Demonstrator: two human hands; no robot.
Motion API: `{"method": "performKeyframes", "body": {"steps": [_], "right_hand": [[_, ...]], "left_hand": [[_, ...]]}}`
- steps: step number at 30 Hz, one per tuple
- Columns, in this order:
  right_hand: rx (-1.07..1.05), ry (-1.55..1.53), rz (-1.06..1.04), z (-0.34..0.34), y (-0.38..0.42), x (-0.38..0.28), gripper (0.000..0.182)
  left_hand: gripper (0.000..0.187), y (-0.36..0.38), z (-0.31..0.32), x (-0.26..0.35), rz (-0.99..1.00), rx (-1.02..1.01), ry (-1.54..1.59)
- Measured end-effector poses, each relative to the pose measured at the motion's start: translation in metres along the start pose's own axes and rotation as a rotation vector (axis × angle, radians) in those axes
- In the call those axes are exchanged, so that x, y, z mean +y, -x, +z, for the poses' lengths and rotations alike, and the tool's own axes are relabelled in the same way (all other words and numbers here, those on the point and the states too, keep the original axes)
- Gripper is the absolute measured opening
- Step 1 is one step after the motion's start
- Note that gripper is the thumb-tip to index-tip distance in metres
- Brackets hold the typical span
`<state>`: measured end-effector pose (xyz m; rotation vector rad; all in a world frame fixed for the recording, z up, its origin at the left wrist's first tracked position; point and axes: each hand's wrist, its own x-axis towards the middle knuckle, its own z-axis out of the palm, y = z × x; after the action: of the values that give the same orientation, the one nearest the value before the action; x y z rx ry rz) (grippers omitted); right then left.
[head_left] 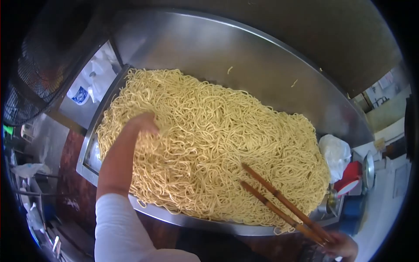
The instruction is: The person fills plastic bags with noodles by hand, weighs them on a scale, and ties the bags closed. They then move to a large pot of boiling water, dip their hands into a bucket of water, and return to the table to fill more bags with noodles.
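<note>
— Where are the noodles?

— The yellow noodles point(209, 144) lie in one broad heap that fills the steel tray point(183, 218), running from ten o'clock near the top left corner down to four o'clock. The tray sits on the steel surface point(244, 56), where a few stray strands lie at twelve and one o'clock.

— And the hands?

— The left hand point(142, 124) is at nine o'clock of the heap, pushed into the strands. Its fingers are buried in the noodles, so I cannot tell how far they are curled or what they grip. A white sleeve point(120, 227) covers that arm up to the forearm.

— The right one?

— The right hand point(342, 246) shows at five o'clock, at the picture's lower edge. Its fingers are closed round the ends of a pair of wooden chopsticks point(283, 203), whose tips rest in the heap toward its centre.

— Anything around the tray?

— A white plastic bag point(335, 155) at three o'clock, just beside the noodles, with a red container point(351, 177) below it. At ten o'clock another white bag point(83, 91) bears a blue print, too blurred to read. A dark fan grille point(39, 65) stands beyond it at the far left.
</note>
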<state>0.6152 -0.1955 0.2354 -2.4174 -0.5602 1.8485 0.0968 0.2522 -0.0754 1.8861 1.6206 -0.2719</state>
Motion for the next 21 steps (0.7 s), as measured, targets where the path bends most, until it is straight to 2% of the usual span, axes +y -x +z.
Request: {"method": "performKeyframes", "body": {"steps": [1,3,4,5,6,8,9,10,12,13,15,17,18,19,21], "right_hand": [[0.000,-0.005,0.001,0.000,-0.006,0.000,0.046],[-0.106,0.119,0.051,0.003,-0.042,0.004,0.046],[-0.088,0.107,-0.042,0.020,-0.072,-0.005,0.040],[-0.066,0.101,-0.135,0.045,-0.106,-0.030,0.035],[0.044,0.305,-0.294,0.073,-0.132,-0.064,0.027],[-0.077,0.072,-0.485,0.122,-0.185,-0.101,0.032],[-0.110,0.006,-0.571,0.153,-0.200,-0.113,0.037],[-0.120,-0.020,-0.565,0.179,-0.219,-0.117,0.040],[-0.184,0.004,-0.488,0.220,-0.245,-0.106,0.043],[-0.174,-0.005,-0.490,0.234,-0.253,-0.094,0.043],[-0.143,0.161,-0.683,0.248,-0.263,-0.067,0.047],[-0.205,0.158,-0.655,0.235,-0.258,-0.055,0.050],[-0.265,0.155,-0.628,0.224,-0.253,-0.046,0.053],[-0.129,0.157,-0.794,0.211,-0.244,-0.035,0.059],[0.051,0.151,-0.772,0.186,-0.244,-0.008,0.060]], "left_hand": [[0.071,0.000,0.020,-0.001,0.067,0.017,0.059],[0.076,-0.010,0.049,0.016,0.009,-0.137,0.391],[0.076,-0.004,0.048,0.033,0.016,-0.125,0.385],[0.071,0.003,0.047,0.053,0.029,-0.002,0.626],[0.066,0.013,0.048,0.067,0.037,0.116,0.869],[0.054,0.019,0.016,0.088,0.009,0.277,1.156],[0.053,0.036,-0.012,0.100,-0.085,0.348,1.300],[0.053,0.048,-0.034,0.110,-0.181,0.420,1.442],[0.065,0.009,-0.034,0.072,0.040,0.520,1.481],[0.065,0.008,-0.033,0.065,0.052,0.512,1.478],[0.081,0.016,-0.017,0.055,0.102,0.302,1.090],[0.097,0.021,0.005,0.046,0.115,0.287,0.738],[0.104,0.055,0.003,0.062,0.066,0.255,0.562],[0.103,0.049,0.021,0.042,0.098,0.321,0.428],[0.087,0.081,0.037,0.032,0.101,0.342,0.231]]}}
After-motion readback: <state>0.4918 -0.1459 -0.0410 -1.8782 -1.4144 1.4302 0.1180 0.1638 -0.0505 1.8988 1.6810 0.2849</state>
